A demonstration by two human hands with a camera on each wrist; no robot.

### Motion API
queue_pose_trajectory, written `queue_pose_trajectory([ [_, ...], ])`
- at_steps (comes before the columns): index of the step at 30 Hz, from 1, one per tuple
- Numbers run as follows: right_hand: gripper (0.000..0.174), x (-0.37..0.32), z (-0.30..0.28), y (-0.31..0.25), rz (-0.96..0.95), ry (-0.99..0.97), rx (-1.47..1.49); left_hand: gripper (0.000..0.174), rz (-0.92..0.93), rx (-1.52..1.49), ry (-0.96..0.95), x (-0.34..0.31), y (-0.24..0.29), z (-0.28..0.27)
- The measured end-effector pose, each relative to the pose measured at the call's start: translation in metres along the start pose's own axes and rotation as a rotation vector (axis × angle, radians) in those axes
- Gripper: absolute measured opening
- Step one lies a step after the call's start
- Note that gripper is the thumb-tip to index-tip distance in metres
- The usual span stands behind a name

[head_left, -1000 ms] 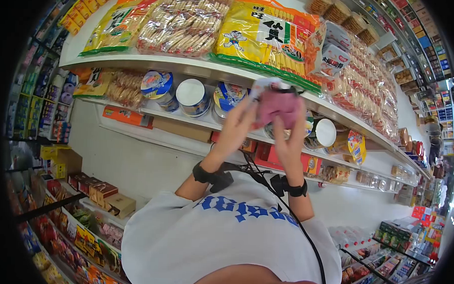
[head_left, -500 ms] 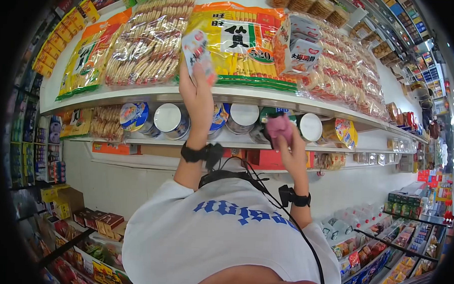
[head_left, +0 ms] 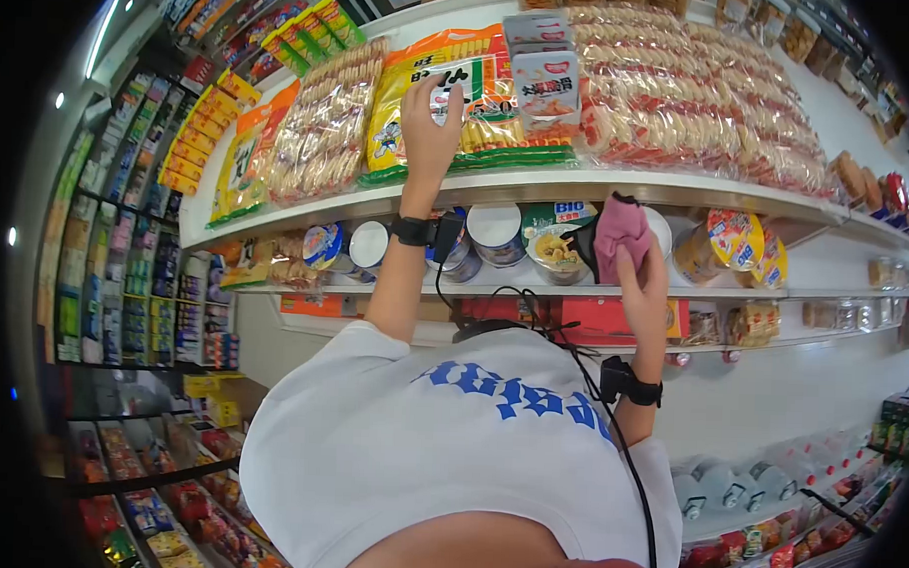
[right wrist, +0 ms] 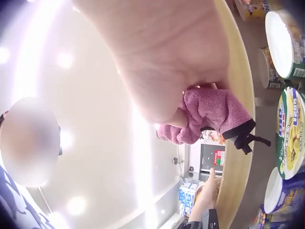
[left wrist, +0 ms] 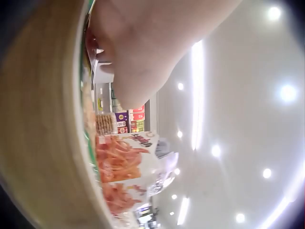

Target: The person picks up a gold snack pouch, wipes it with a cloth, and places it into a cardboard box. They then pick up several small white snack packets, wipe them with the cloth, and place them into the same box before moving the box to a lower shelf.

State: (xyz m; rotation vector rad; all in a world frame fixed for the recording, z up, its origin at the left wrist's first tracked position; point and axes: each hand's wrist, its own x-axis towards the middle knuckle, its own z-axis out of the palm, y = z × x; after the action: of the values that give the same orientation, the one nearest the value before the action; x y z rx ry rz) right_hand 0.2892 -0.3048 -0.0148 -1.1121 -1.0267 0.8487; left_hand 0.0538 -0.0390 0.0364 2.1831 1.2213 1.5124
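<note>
Over a yellow cracker bag [head_left: 480, 135] on the upper shelf is my left hand [head_left: 432, 133], its thumb apart from the fingers and nothing visible between them. To its right, white snack packets [head_left: 546, 87] stand at the bag's end; the left wrist view shows orange strips pictured on a packet [left wrist: 124, 160]. In my right hand [head_left: 644, 296] a fuzzy pink cloth [right wrist: 209, 112] with black trim is bunched up, held by fingers and thumb. That hand is in front of the lower shelf, beside a cup of instant noodles [head_left: 556, 253].
Clear bags of round crackers [head_left: 651, 101] lie along the upper shelf [head_left: 498, 183]. Tubs with white lids [head_left: 499, 225] line the shelf below, over red boxes [head_left: 608, 319]. A black cable [head_left: 624, 445] runs down the white shirt.
The white packet that my left hand held is no longer seen in it. My right hand has moved right with the pink cloth. The head view has shifted.
</note>
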Motion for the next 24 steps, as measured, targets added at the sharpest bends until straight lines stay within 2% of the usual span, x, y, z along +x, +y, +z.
queue_pose_trajectory([
  [2, 0.040, 0.001, -0.017, 0.008, -0.019, 0.043, 0.037, 0.033, 0.014, -0.209, -0.049, 0.002, 0.038, 0.011],
  [5, 0.040, 0.008, -0.032, 0.011, -0.045, 0.102, 0.125, 0.031, 0.113, -0.208, -0.128, 0.002, 0.070, 0.044],
  [6, 0.040, 0.010, -0.036, 0.010, -0.043, 0.105, 0.158, 0.040, 0.150, -0.173, -0.102, 0.003, 0.072, 0.053],
  [9, 0.039, 0.014, -0.044, 0.011, -0.056, 0.071, 0.180, 0.048, -0.003, -0.203, 0.000, 0.007, 0.070, 0.067],
  [10, 0.039, 0.017, -0.046, 0.011, -0.065, 0.054, 0.169, 0.052, 0.022, -0.116, -0.003, 0.011, 0.069, 0.065],
  [14, 0.038, 0.026, -0.043, 0.014, -0.045, 0.033, 0.119, 0.046, 0.019, -0.160, -0.040, 0.015, 0.075, 0.063],
  [17, 0.035, 0.032, -0.043, 0.026, 0.069, 0.058, 0.128, 0.036, -0.070, -0.246, -0.032, 0.016, 0.053, 0.057],
  [20, 0.041, 0.036, -0.050, 0.038, 0.128, 0.079, 0.167, 0.028, 0.090, -0.320, 0.149, 0.017, 0.050, 0.057],
  [23, 0.039, 0.038, -0.048, 0.044, 0.036, 0.207, -0.046, 0.025, 0.093, -0.515, 0.257, 0.012, 0.090, 0.046],
  [24, 0.039, 0.039, -0.050, 0.050, 0.003, 0.257, -0.115, 0.025, 0.073, -0.553, 0.238, 0.007, 0.101, 0.042],
])
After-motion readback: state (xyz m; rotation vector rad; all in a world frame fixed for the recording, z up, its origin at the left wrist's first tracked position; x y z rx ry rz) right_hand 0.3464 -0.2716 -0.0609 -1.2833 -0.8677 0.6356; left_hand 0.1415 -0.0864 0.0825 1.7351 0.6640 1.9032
